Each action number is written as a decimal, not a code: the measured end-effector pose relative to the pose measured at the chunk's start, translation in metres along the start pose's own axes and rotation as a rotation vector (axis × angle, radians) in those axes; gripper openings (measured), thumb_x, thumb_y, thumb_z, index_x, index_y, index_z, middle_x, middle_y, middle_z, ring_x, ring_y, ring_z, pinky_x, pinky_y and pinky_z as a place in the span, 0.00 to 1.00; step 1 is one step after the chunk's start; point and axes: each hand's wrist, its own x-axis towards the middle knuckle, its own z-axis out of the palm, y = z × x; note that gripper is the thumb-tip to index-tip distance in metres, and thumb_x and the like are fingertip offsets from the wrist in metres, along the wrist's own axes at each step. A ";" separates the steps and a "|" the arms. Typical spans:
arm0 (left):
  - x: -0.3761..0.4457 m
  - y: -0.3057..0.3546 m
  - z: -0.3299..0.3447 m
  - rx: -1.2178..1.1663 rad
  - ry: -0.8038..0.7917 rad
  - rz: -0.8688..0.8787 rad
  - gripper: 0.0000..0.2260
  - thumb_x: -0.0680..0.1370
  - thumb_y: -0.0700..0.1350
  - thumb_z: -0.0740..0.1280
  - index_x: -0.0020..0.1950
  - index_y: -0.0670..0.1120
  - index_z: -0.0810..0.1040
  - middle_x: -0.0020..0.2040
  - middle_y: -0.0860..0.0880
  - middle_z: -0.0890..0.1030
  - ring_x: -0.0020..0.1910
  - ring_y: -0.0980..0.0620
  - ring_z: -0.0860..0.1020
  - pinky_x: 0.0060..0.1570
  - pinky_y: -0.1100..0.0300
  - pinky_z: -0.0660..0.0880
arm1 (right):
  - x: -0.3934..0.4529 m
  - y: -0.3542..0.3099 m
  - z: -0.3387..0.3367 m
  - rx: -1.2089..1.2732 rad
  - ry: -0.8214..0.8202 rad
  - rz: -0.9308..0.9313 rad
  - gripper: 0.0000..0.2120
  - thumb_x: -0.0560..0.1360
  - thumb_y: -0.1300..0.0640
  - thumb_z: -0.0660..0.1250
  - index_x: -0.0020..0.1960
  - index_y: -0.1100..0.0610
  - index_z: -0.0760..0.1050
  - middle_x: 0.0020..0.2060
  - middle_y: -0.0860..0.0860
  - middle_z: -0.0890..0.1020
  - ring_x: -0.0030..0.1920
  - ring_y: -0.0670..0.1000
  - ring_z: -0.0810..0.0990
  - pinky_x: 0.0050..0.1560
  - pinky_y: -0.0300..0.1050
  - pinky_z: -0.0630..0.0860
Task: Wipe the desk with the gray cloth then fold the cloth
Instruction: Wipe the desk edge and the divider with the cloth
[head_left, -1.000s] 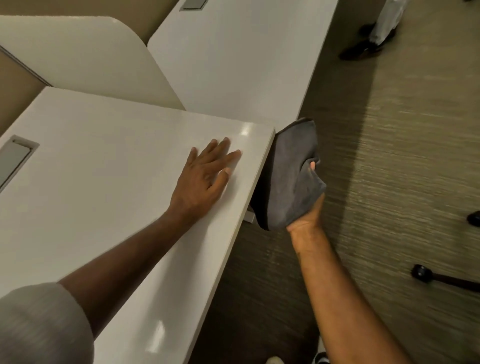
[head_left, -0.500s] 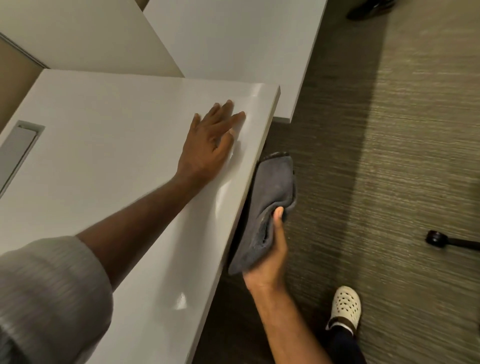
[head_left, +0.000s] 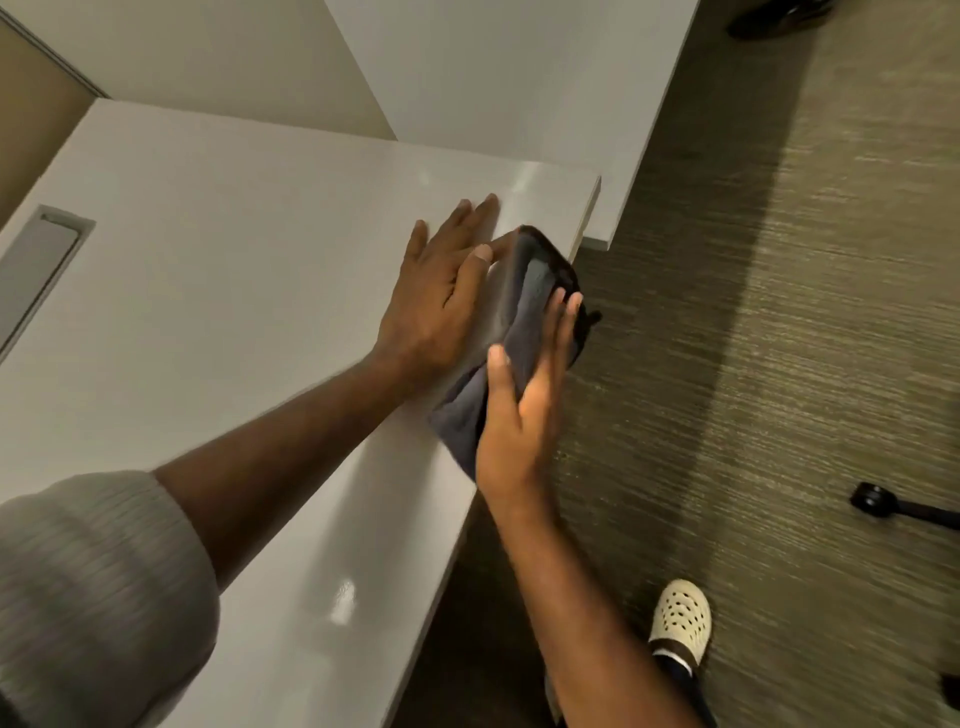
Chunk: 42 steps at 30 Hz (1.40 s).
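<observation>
The gray cloth (head_left: 524, 306) lies bunched over the right edge of the white desk (head_left: 218, 291), partly on the top and partly hanging off the side. My right hand (head_left: 524, 405) presses on it from the right, thumb and fingers wrapped around the fabric. My left hand (head_left: 441, 296) rests flat on the desk top just left of the cloth, fingers spread and pointing away from me, its fingertips touching the cloth's edge.
A gray cable hatch (head_left: 36, 270) sits in the desk's left side. A second white desk (head_left: 519, 93) stands behind. Carpet floor lies to the right, with my cream clog (head_left: 680, 621) and a black chair caster (head_left: 878, 501).
My right hand has brought the cloth up from below the desk's side edge onto the desk top beside my left hand. The left hand stayed flat on the desk.
</observation>
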 end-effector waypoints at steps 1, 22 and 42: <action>0.000 0.000 0.000 -0.004 0.007 -0.001 0.27 0.84 0.56 0.41 0.76 0.56 0.70 0.83 0.54 0.60 0.82 0.57 0.52 0.82 0.46 0.42 | 0.026 0.000 -0.002 0.003 0.009 0.007 0.32 0.85 0.49 0.57 0.83 0.49 0.44 0.84 0.48 0.46 0.83 0.48 0.49 0.81 0.45 0.56; -0.002 0.003 -0.001 -0.041 -0.001 -0.019 0.26 0.84 0.57 0.41 0.74 0.59 0.72 0.82 0.54 0.62 0.82 0.56 0.54 0.81 0.48 0.41 | -0.073 -0.005 0.005 -0.250 -0.044 -0.041 0.34 0.85 0.52 0.59 0.83 0.52 0.43 0.84 0.50 0.43 0.83 0.50 0.45 0.81 0.53 0.55; -0.003 0.007 -0.002 -0.052 0.039 -0.030 0.24 0.87 0.50 0.44 0.74 0.54 0.75 0.81 0.53 0.65 0.82 0.55 0.56 0.81 0.49 0.43 | -0.088 0.000 0.005 -0.036 -0.047 0.026 0.34 0.84 0.51 0.59 0.84 0.49 0.44 0.84 0.47 0.46 0.83 0.47 0.47 0.81 0.51 0.55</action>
